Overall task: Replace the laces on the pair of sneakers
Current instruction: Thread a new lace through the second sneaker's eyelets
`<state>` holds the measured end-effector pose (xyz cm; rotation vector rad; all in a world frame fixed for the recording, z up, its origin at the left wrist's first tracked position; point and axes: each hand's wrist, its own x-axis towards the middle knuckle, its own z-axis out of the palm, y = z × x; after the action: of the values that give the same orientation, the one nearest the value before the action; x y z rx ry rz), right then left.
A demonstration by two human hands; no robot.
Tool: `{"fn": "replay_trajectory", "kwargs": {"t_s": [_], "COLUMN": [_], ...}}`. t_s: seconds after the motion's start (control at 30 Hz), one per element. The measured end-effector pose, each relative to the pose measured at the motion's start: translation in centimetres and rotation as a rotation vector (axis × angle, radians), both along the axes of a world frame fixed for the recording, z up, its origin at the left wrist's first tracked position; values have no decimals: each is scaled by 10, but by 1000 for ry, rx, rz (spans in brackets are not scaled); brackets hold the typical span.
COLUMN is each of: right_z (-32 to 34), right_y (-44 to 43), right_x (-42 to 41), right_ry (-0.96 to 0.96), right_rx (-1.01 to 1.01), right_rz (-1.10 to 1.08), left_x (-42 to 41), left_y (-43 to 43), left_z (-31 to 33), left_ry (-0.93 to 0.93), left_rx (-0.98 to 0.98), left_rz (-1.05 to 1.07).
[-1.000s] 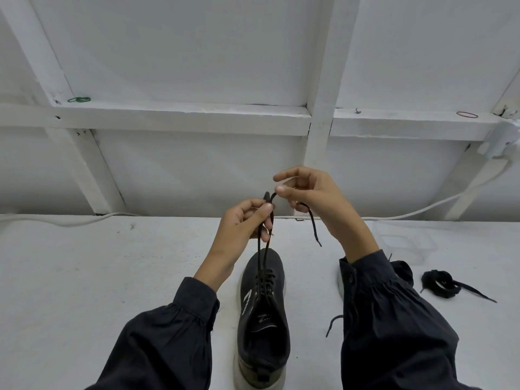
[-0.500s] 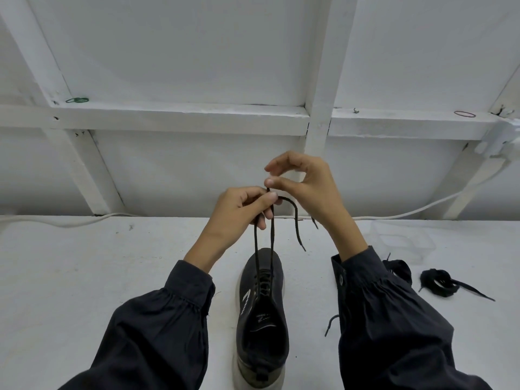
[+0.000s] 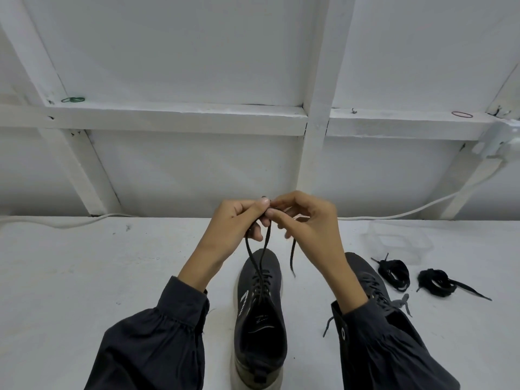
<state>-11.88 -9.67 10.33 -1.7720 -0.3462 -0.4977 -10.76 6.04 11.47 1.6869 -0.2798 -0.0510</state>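
- Head view: a dark sneaker (image 3: 260, 313) stands on the white table (image 3: 84, 277), near the middle, toe pointing away towards the far wall and heel nearest the person.
- A dark lace (image 3: 250, 250) is threaded through its eyelets; two strands rise from the tongue area up to the hands, which meet above the toe.
- The left hand (image 3: 236, 223) has its fingers curled, and thumb and forefinger pinch the lace at the top of the two strands.
- The right hand (image 3: 306, 220) touches the left at the fingertips; thumb and forefinger are closed on the lace at the same spot, the other fingers bent loosely.
- A loose end (image 3: 292, 257) of the lace hangs down from under the right hand, clear of the sneaker and just right of its toe.
- Both forearms come up from the near edge in dark sleeves (image 3: 157, 342) gathered at the cuff.
- A second sneaker (image 3: 370, 280) lies to the right, partly hidden behind the right forearm, with a grey lace whose ends trail on the table.
- Further right lie two coiled black laces (image 3: 392, 273), side by side, the right one with an end stretched out to the right.
- A clear plastic tub (image 3: 399, 243) sits just beyond them, towards the wall.
- A white cable (image 3: 422, 208) runs along the far edge of the table at the foot of the white framed wall.
- On the wall's ledge lie green rubber bands (image 3: 73, 99) at far left and a red rubber band (image 3: 462, 114) at far right.
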Motion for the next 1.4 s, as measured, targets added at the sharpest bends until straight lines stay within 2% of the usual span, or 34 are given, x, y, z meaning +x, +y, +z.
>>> {"fn": "replay_trajectory", "kwargs": {"t_s": [0.13,0.37,0.47,0.57,0.67,0.77,0.93,1.0,1.13,1.3,1.4], "right_z": [-5,-10,-9,-4,-1,-3,-6,-7,-10,-25,-39], "right_y": [-1,-5,-5,-11,-15,-14,-13,-14,-27,-54,-75], "right_x": [0,-1,-4,-5,-4,-2,0,-2,-6,-9,-12], "right_ry": [-24,25,105,319,459,500,489,485,473,515,578], "right_rx": [-49,-253,-304,-200,10,216,247,226,112,-39,0], "right_rz": [-128,-117,-40,180,351,405,393,396,280,68,0], "left_x": [-2,-3,-2,-3,-3,-5,-8,-9,-10,-13,-15], "left_y": [6,17,19,20,20,17,13,14,24,53,71], "left_z": [-7,-13,-14,-17,-20,-24,-27,-29,-34,-60,-85], "left_ry": [-15,-139,-193,-213,-251,-360,-493,-430,-229,-164,-84], "left_rx": [120,273,287,232,159,136,32,-42,-339,-388,-421], "left_rz": [18,73,59,32,-12,-26,-8,33,239,425,553]}}
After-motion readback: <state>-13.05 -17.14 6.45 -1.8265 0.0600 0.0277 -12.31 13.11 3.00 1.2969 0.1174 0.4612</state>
